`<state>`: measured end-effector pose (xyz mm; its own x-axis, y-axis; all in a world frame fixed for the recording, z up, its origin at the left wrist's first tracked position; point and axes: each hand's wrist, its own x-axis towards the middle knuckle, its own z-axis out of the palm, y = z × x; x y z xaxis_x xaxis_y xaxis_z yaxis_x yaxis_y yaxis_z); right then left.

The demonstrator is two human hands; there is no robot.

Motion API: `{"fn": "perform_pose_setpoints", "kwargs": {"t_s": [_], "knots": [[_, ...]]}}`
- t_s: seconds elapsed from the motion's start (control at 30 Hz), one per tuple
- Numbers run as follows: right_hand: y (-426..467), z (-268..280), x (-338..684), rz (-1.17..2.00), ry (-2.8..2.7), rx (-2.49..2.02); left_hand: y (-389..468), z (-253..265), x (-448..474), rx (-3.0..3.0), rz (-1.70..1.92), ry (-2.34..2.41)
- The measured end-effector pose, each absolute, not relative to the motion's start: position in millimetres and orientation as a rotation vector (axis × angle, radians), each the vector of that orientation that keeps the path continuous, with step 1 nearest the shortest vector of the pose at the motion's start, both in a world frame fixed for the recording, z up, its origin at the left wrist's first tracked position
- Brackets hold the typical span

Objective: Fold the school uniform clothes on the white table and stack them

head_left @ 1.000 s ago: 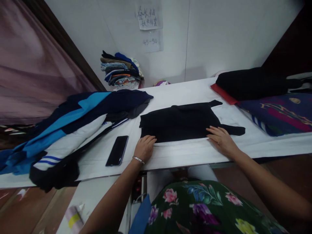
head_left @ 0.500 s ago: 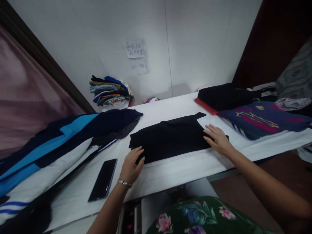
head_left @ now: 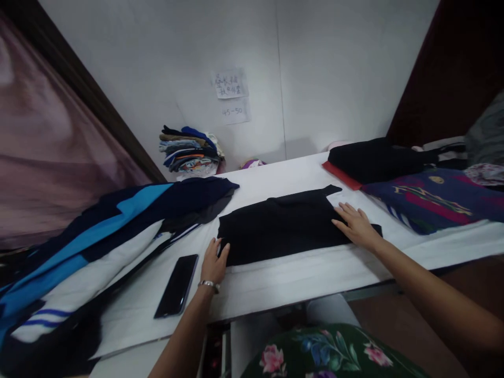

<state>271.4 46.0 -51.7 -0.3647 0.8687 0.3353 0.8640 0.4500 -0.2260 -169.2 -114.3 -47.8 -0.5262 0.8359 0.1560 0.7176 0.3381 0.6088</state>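
Observation:
A folded black garment (head_left: 279,226) lies flat, longer than it is deep, across the middle of the white-covered table (head_left: 275,283). My left hand (head_left: 213,263), with a bracelet at its wrist, rests at the garment's lower left corner, thumb and fingers apart. At the other end, my right hand (head_left: 356,226) lies with outstretched fingers over the garment's right edge, where a white patch shows beside the fingertips. A dark phone (head_left: 176,286) lies on the cloth to the left of my left hand.
Dark blue, light blue and white clothes (head_left: 118,236) are heaped on the left. A stack of folded clothes (head_left: 191,149) stands by the wall. On the right are a black garment (head_left: 374,160) on something red and a patterned sweater (head_left: 437,199). Handwritten paper notes (head_left: 231,84) hang on the wall.
My left hand has slid from on top of the garment's lower left part outward to its left edge. My right hand stays at the right end. The whole view has shifted slightly.

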Motion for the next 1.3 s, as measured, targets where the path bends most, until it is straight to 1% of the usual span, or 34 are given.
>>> {"fn": "perform_pose_setpoints", "kwargs": {"t_s": [0.13,0.23,0.3,0.4,0.5,0.57,0.63,0.73,0.87,1.0,1.13,1.3], "knots": [[48,-21,219,0.177,-2.365,-1.21,-107,-31,-176,1.012,0.931,2.426],[49,-2,175,0.249,-2.407,-1.076,-100,-25,-181,0.939,0.907,2.419],[51,3,148,0.23,-2.417,-1.024,-97,-23,-182,0.942,0.875,2.423],[53,-7,117,0.186,-2.533,-1.034,-94,-24,-174,1.037,0.857,2.467],[51,-32,99,0.129,-2.731,-1.069,-90,-23,-159,1.343,0.892,2.53],[49,-47,96,0.063,-2.759,-1.058,-86,-21,-151,1.518,0.86,2.546],[48,-57,97,0.017,-2.735,-1.027,-78,-17,-149,1.564,0.797,2.568],[50,-63,100,-0.031,-2.702,-0.999,-64,-12,-161,1.413,0.751,2.586],[51,-65,100,-0.085,-2.693,-0.992,-40,-11,-192,1.061,0.806,2.505],[49,-66,100,-0.11,-2.7,-0.997,-16,-15,-211,0.89,0.815,2.479],[50,-66,100,-0.099,-2.692,-0.988,5,-18,-212,0.817,0.802,2.443],[49,-61,99,-0.072,-2.704,-0.998,10,-20,-209,0.93,0.748,2.478]]}}
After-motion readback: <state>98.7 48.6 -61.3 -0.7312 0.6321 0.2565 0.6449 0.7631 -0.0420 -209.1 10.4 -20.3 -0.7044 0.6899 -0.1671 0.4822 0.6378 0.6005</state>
